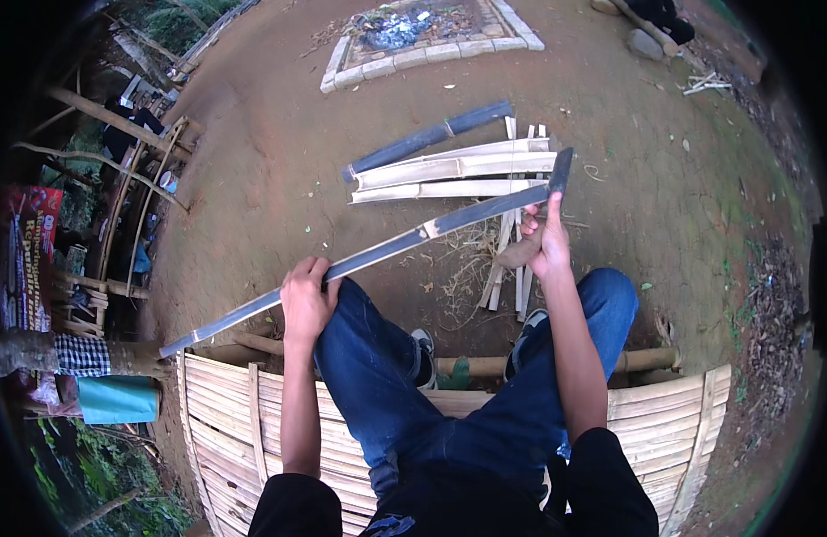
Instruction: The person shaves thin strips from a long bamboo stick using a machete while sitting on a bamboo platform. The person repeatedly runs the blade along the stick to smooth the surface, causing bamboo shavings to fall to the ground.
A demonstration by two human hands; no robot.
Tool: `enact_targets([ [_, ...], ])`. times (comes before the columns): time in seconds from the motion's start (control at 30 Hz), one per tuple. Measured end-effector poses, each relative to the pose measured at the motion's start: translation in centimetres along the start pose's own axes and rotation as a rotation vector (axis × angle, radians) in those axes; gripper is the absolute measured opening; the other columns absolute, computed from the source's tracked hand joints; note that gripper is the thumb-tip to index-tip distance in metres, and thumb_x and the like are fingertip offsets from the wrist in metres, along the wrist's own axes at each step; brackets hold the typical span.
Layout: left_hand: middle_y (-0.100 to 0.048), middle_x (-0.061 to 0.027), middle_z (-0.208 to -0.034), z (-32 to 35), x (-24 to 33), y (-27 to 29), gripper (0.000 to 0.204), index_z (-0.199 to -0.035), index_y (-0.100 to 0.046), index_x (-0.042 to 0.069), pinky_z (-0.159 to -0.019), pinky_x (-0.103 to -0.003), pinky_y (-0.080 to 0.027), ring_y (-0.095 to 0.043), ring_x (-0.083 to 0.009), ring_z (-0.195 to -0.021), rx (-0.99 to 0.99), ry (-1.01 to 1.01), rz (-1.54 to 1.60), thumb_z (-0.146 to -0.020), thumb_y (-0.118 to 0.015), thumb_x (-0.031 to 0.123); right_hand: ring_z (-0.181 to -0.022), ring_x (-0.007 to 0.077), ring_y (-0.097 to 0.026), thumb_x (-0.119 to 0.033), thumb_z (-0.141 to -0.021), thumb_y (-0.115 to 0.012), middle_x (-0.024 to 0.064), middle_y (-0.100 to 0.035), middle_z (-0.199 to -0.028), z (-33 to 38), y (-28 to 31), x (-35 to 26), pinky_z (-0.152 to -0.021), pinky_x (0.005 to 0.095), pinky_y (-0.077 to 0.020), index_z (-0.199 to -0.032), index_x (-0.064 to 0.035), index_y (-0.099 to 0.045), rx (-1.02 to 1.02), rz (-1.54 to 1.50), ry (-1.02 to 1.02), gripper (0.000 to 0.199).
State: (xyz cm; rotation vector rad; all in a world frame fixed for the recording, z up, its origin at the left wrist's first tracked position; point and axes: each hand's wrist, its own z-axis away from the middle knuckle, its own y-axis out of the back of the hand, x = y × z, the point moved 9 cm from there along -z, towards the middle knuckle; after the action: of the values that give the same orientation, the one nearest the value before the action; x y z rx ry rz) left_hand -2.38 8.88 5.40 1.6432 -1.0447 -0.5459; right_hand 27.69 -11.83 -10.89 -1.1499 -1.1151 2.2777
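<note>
Strip (378, 253) of bamboo slants across my view, past the left knee (346, 309), its right end at the blade of the knife (564, 170). I have the left hand (308, 300) closed over the strip and the right hand (549, 240) wrapped around the knife's handle. I judge this to be trimming or splitting; whether the edge has bitten, I cannot tell. The next stroke would call for a firm left grip and a controlled blade angle. Farther off, the brick-edged pit (431, 59) holds ash (400, 31).
</note>
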Motion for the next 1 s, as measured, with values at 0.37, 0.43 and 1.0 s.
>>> enact_targets([
  [0.37,-0.063,-0.0229,-0.074,-9.4,0.4,-1.6,0.045,-0.105,-0.058,-0.005,-0.067,-0.047,-0.05,-0.064,-0.0417,-0.071,-0.138,0.12,0.181,-0.087,-0.066,0.036,-0.049,0.0041,-0.049,-0.006,-0.09,-0.063,-0.0015,-0.055,-0.063,4.9,-3.7,-4.1,-0.042,0.021,-0.0386,-0.12,-0.0003,-0.056,-0.165,0.588,0.52,0.031],
  [0.43,-0.062,-0.0262,-0.084,-10.3,1.6,-1.4,0.043,-0.113,-0.054,-0.006,-0.074,-0.046,-0.05,-0.063,-0.0434,-0.079,-0.146,0.148,0.315,-0.092,-0.058,0.031,-0.053,0.0013,-0.048,-0.006,-0.088,-0.067,-0.0029,-0.057,-0.066,5.7,-4.0,-5.2,-0.048,0.019,-0.0378,-0.116,-0.0008,-0.059,-0.209,0.748,0.683,0.03],
  [1.0,-0.053,0.0021,-0.066,-12.6,6.8,-2.7,0.011,-0.09,-0.055,0.003,-0.054,-0.022,-0.042,-0.051,-0.0049,-0.06,0.049,-0.183,0.863,-0.096,-0.056,0.012,-0.051,0.0181,-0.052,-0.03,-0.076,-0.078,0.0064,-0.052,-0.058,8.2,-6.0,-5.0,-0.051,0.0318,-0.0411,-0.076,-0.0023,-0.056,-0.375,1.179,0.995,0.035],
])
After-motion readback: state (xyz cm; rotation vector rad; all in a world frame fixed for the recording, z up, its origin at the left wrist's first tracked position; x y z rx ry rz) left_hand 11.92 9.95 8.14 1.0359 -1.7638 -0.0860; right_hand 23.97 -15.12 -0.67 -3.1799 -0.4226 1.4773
